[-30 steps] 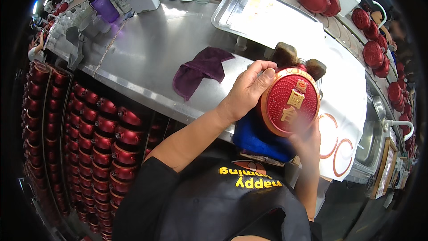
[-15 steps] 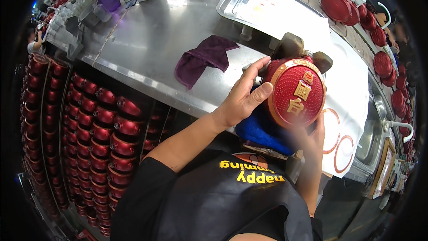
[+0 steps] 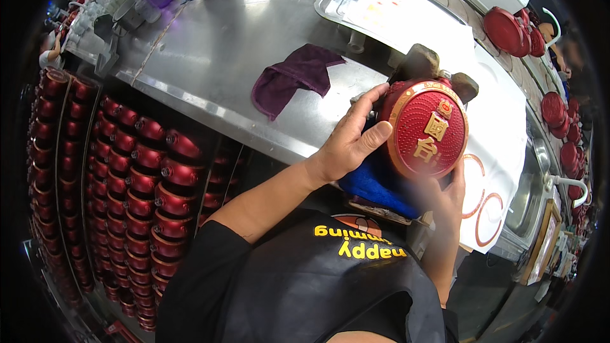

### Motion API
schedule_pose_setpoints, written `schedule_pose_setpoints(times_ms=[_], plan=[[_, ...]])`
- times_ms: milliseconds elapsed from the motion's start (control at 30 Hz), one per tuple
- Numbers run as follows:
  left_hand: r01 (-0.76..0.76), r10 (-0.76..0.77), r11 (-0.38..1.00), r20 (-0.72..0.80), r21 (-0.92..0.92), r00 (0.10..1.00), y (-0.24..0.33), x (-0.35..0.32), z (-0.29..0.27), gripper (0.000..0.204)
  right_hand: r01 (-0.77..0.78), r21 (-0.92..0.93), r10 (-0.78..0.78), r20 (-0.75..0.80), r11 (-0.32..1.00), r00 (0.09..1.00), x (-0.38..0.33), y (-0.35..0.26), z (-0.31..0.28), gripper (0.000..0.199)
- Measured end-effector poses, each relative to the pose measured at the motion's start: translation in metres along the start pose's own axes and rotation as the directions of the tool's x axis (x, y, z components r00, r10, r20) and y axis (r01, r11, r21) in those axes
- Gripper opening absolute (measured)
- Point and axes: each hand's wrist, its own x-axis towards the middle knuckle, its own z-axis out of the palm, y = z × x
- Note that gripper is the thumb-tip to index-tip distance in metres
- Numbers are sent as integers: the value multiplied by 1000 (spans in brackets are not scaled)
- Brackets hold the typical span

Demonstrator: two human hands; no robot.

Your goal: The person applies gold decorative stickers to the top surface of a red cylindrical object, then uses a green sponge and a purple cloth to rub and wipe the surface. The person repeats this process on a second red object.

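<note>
A round, flat red bottle (image 3: pixel 413 133) with a gold rim, a dotted face and raised gold characters rests tilted on a blue cloth (image 3: pixel 375 187). My left hand (image 3: pixel 352 140) lies along its left side, fingers against the edge and thumb held apart near the rim. My right hand (image 3: pixel 451 194) holds the lower right edge; a blur covers part of its fingers. Behind the bottle stand two worn, dark padded blocks (image 3: pixel 419 62), one on either side of its neck. A crumpled purple cloth (image 3: pixel 293 79) lies on the steel table to the left.
Gold-red rings (image 3: pixel 489 219) lie on a white sheet (image 3: pixel 502 95) at right. Beyond the steel table (image 3: pixel 216 44) is a metal tray (image 3: pixel 330 3) with a printed sheet. Red bottles (image 3: pixel 508 32) stand along a conveyor. Stacked red bottles (image 3: pixel 143 178) fill racks at left. A sink (image 3: pixel 524 197) is far right.
Red bottles on the conveyor have shifted toward the lower right. The whole view has moved slightly. My hands keep nearly the same hold on the bottle.
</note>
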Motion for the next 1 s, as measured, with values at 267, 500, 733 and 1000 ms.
schedule_pose_setpoints(times_ms=[267,500,733,1000], plan=[[10,-9,999,-13,50,1000,0,-2,3,87,29,38,-29,1,999,1000,0,-3,2,117],[-135,166,870,-25,475,986,6,-14,10,104,23,-23,-24,-15,999,1000,0,-3,1,117],[-136,155,870,-1,474,988,6,-14,10,102,14,31,-14,-1,999,1000,0,-4,2,119],[-142,162,868,-1,476,987,3,-13,10,102,-3,3,4,-10,1000,1000,1,-1,1,120]])
